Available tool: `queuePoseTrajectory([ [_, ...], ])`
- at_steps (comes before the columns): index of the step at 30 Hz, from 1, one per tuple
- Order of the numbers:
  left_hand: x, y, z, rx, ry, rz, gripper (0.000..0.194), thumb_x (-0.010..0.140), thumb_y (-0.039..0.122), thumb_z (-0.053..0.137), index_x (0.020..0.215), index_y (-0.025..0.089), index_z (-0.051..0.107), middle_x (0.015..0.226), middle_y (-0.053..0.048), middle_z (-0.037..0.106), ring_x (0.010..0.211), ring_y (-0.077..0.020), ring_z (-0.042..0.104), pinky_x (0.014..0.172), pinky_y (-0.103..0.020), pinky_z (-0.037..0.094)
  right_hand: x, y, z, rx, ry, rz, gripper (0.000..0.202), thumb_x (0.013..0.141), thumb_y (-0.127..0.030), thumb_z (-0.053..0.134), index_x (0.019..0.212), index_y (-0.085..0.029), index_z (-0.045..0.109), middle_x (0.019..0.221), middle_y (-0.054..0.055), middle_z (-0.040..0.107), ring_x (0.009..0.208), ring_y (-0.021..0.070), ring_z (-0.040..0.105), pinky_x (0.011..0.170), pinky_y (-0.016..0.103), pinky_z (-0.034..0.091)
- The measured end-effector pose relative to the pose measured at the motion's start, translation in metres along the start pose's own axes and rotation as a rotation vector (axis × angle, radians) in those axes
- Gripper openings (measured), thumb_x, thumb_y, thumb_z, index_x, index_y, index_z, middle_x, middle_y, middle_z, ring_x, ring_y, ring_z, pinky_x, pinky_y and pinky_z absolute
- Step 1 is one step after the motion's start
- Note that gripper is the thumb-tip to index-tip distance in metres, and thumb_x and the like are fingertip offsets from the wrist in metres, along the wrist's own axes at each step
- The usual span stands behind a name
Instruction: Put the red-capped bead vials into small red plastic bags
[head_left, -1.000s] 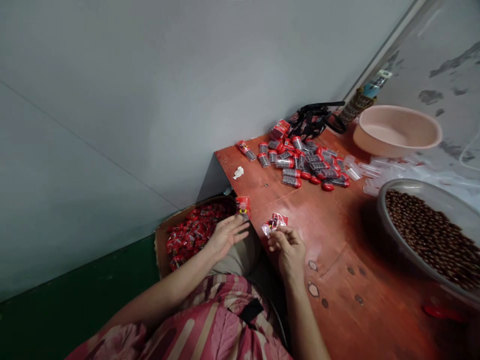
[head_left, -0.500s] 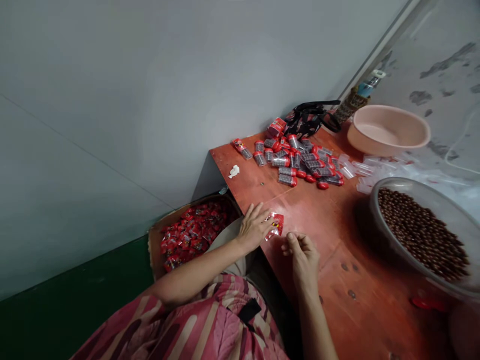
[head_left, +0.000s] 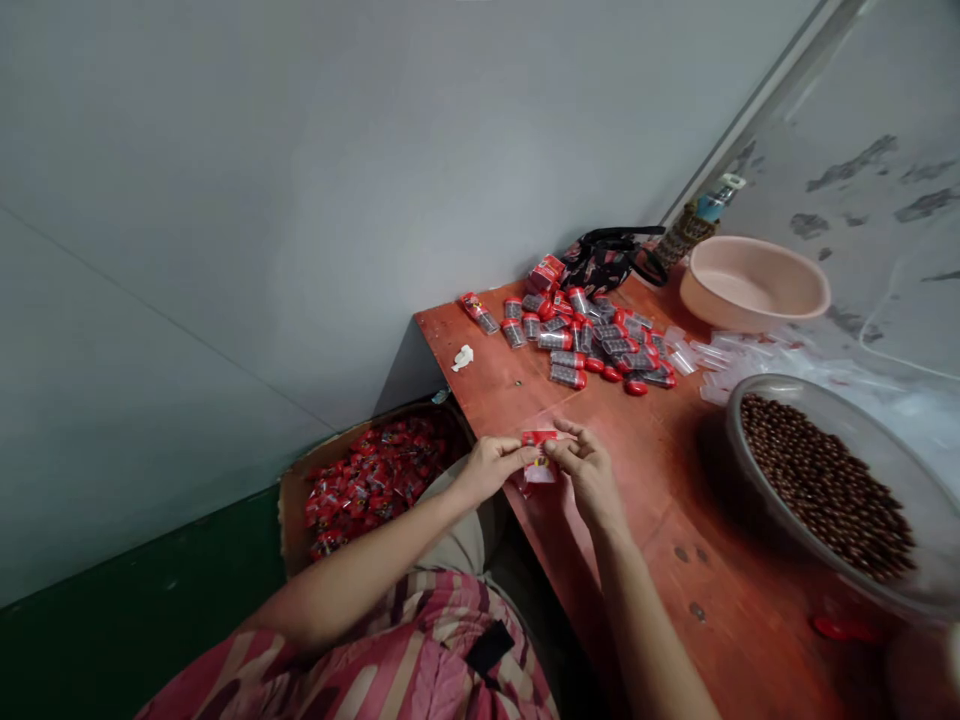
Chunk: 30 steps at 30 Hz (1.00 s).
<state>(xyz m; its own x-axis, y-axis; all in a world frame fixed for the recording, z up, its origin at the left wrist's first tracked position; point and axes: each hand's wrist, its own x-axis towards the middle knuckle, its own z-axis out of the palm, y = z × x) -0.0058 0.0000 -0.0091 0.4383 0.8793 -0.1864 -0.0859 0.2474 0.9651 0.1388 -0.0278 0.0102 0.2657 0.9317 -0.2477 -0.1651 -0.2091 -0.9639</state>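
A small red printed packet (head_left: 539,467) with a clear lower part is held between my two hands, over the near edge of the red-brown table (head_left: 637,530). My left hand (head_left: 491,465) pinches its left side with thumb and fingers. On its right side, my right hand (head_left: 586,462) grips it, thumb across the front. Beyond the hands lies a heap of clear tubes (head_left: 619,345) with red caps, filled with dark balls. A crumpled white scrap (head_left: 463,357) sits to their left.
Below the table's left edge stands a cardboard box (head_left: 294,520) full of red packets (head_left: 367,475). At the right are a basin (head_left: 739,440) of brown balls, a pink basin (head_left: 690,290), empty clear tubes (head_left: 720,360) and a red object (head_left: 844,628). A dark bag (head_left: 600,262) rests against the wall.
The packet was lying on the table under my left hand, with my right hand apart from it. Now it is raised and both hands grip it. The view has shifted slightly.
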Motion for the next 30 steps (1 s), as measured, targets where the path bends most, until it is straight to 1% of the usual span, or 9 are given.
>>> queuePoseTrajectory([
  [4,0.007,-0.006,-0.007,-0.289,0.014,-0.193,0.032,0.063,0.039,0.071,0.071,0.008,0.067,0.065,-0.005,0.064,0.06,-0.0147,0.061,0.061,-0.028,0.051,0.027,-0.011,0.002,-0.355,-0.124,-0.008,0.037,0.07,-0.048,0.062,0.086,-0.016,0.059,0.065,0.003,0.063,0.053,0.0155,0.057,0.052,0.025,0.043],
  [8,0.007,-0.005,-0.009,-0.329,0.164,-0.23,0.033,0.055,0.038,0.076,0.06,0.008,0.065,0.058,-0.006,0.062,0.052,-0.0126,0.059,0.052,-0.023,0.048,0.075,-0.027,0.002,-1.148,0.225,-0.138,0.043,0.085,-0.05,0.037,0.1,-0.016,0.059,0.086,0.011,0.063,0.076,0.0228,0.061,0.067,0.032,0.043],
  [11,0.006,0.002,-0.011,-0.381,0.232,-0.261,0.033,0.051,0.037,0.078,0.055,0.008,0.063,0.054,-0.005,0.061,0.049,-0.0121,0.057,0.048,-0.022,0.046,0.105,-0.035,0.008,-1.345,0.355,-0.11,0.049,0.087,-0.05,0.03,0.11,-0.014,0.054,0.103,0.02,0.053,0.089,0.0302,0.058,0.072,0.042,0.041],
  [15,0.006,0.006,-0.017,-0.469,0.281,-0.291,0.032,0.049,0.034,0.08,0.055,0.009,0.061,0.054,-0.003,0.062,0.047,-0.01,0.056,0.048,-0.021,0.047,0.117,-0.031,0.012,-1.41,0.361,-0.124,0.039,0.086,-0.039,0.037,0.109,-0.012,0.054,0.111,0.023,0.044,0.099,0.0357,0.05,0.072,0.046,0.04],
  [19,0.008,0.004,-0.022,-0.589,0.288,-0.322,0.029,0.053,0.03,0.079,0.063,0.009,0.063,0.06,-0.005,0.063,0.051,-0.0115,0.058,0.051,-0.023,0.051,0.104,-0.017,-0.009,-1.407,0.308,-0.199,0.041,0.08,-0.023,0.046,0.119,-0.012,0.045,0.114,0.02,0.044,0.101,0.03,0.05,0.076,0.039,0.041],
  [22,0.009,0.003,-0.022,-0.757,0.29,-0.335,0.023,0.059,0.025,0.077,0.068,0.009,0.063,0.065,-0.005,0.064,0.056,-0.0127,0.06,0.052,-0.024,0.053,0.083,-0.006,-0.036,-1.337,0.341,-0.281,0.055,0.076,-0.029,0.053,0.124,-0.007,0.039,0.116,0.023,0.046,0.1,0.0305,0.05,0.078,0.039,0.04],
  [25,0.01,0.004,-0.019,-0.86,0.315,-0.329,0.018,0.064,0.022,0.074,0.069,0.009,0.061,0.067,-0.005,0.064,0.059,-0.013,0.061,0.057,-0.027,0.055,0.052,-0.002,-0.052,-1.276,0.372,-0.209,0.045,0.072,-0.041,0.056,0.105,-0.01,0.056,0.098,0.019,0.058,0.088,0.0318,0.055,0.073,0.041,0.041],
  [27,0.012,0.003,-0.015,-0.887,0.339,-0.335,0.018,0.065,0.022,0.073,0.07,0.01,0.061,0.068,-0.005,0.065,0.06,-0.0135,0.062,0.06,-0.029,0.056,0.026,-0.002,-0.05,-1.09,0.376,-0.156,0.042,0.067,-0.045,0.06,0.096,-0.014,0.06,0.083,0.013,0.062,0.075,0.0279,0.057,0.067,0.039,0.042],
  [30,0.015,0.001,-0.007,-0.905,0.365,-0.342,0.02,0.065,0.023,0.073,0.071,0.01,0.059,0.07,-0.005,0.065,0.063,-0.0161,0.064,0.064,-0.032,0.056,-0.018,-0.001,-0.028,-0.557,0.301,-0.076,0.041,0.068,-0.047,0.062,0.094,-0.016,0.059,0.066,0.003,0.061,0.058,0.0193,0.057,0.057,0.032,0.045],
])
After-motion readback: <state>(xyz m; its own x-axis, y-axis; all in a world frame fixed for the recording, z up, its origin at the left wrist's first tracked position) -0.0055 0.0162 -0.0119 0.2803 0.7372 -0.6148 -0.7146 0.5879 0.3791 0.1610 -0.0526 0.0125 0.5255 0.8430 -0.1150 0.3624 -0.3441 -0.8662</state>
